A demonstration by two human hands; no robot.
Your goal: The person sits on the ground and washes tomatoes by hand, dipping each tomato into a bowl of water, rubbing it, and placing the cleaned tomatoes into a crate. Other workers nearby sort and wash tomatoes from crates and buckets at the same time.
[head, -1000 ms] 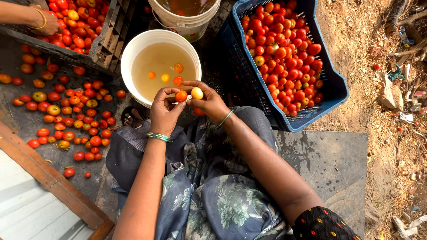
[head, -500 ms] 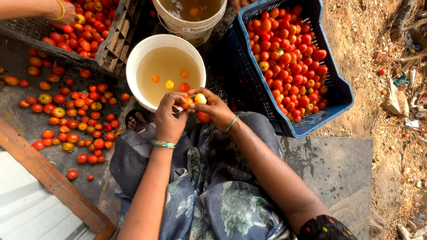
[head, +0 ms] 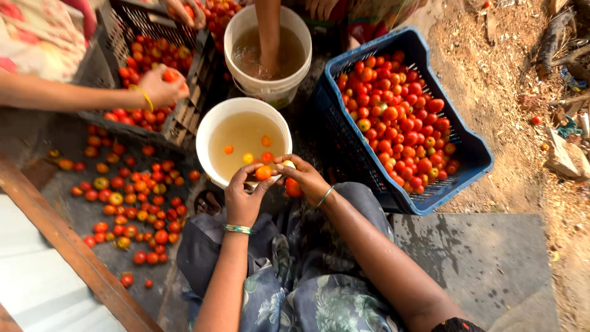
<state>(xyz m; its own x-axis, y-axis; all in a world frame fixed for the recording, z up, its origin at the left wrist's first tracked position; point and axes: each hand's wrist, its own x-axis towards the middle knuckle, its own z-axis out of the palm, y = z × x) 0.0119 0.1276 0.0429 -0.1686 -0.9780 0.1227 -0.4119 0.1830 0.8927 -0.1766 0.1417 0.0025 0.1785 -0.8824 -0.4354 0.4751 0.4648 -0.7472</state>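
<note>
A small orange tomato [head: 263, 173] sits pinched in the fingertips of the left hand [head: 244, 198], right at the near rim of a white bucket [head: 212, 126] of cloudy water. The right hand [head: 305, 178] is curled beside it, touching the same tomato, and seems to cup another red tomato [head: 293, 187] underneath, though that part is hard to see. A blue crate [head: 467, 144] full of tomatoes stands just to the right. Loose tomatoes [head: 132, 203] lie on the ground to the left.

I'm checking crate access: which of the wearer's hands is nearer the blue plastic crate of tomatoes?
Right. The right hand sits just beside the blue plastic crate, near its left wall; the left hand is farther, at the white bucket's near rim.
</note>
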